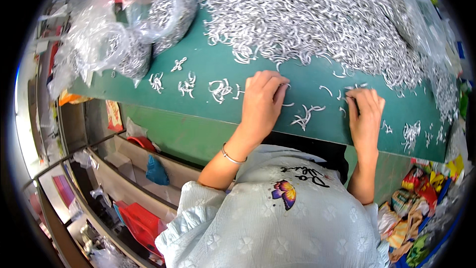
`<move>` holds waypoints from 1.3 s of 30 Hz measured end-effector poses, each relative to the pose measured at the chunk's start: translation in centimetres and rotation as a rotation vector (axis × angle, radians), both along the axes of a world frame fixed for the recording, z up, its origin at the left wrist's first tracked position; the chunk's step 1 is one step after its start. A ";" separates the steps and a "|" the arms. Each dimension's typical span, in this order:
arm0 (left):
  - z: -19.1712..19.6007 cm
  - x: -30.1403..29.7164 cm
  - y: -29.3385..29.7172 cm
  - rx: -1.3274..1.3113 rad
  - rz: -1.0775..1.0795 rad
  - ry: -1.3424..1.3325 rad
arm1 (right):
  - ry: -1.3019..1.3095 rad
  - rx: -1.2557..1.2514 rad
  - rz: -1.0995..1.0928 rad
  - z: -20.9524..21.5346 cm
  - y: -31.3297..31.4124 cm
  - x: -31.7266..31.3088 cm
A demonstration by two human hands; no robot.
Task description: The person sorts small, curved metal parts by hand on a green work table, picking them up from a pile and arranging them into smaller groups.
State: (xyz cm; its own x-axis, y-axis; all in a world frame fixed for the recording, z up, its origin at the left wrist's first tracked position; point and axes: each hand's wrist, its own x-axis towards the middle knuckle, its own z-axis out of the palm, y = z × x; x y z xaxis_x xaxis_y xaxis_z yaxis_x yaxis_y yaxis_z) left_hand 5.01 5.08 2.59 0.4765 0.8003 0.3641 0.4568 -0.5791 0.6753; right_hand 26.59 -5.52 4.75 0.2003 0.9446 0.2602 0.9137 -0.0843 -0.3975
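Small curved silver metal pieces form a large pile across the far side of the green tabletop. My left hand is over the near middle of the table, thumb and fingers drawn together, with the end of a curved piece showing at the fingertips. Farther right, my right hand has its fingertips pinched down by a few silver pieces; whatever it holds is hidden. Between the hands lie loose curved pieces and a small cluster near the table's front edge.
Small sorted clusters lie left of my left hand, others at the right end. Clear plastic bags of silver pieces stand at the far left. Below are shelving, a red basket and colourful wrappers.
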 end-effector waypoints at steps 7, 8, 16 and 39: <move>0.4 -2.4 0.3 -0.007 0.118 -0.036 | -0.040 -0.006 -0.031 0.3 -0.6 0.1; 0.7 -2.7 0.2 -0.075 0.152 -0.045 | -0.030 0.019 -0.015 0.4 -0.8 0.3; 1.0 -1.7 -0.9 -0.208 0.065 -0.157 | 0.001 -0.020 -0.015 0.4 -1.0 0.3; 0.6 6.1 -4.5 -0.184 -0.351 -0.103 | 0.126 -0.015 0.004 -0.9 -3.9 -1.4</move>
State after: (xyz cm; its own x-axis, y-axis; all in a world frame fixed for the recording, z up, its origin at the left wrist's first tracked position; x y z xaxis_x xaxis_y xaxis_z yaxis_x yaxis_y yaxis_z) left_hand 11.12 0.59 3.21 0.7011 0.6514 0.2902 0.1775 -0.5535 0.8137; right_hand 25.19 -9.44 3.87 0.2270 0.9490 0.2189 0.8568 -0.0877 -0.5082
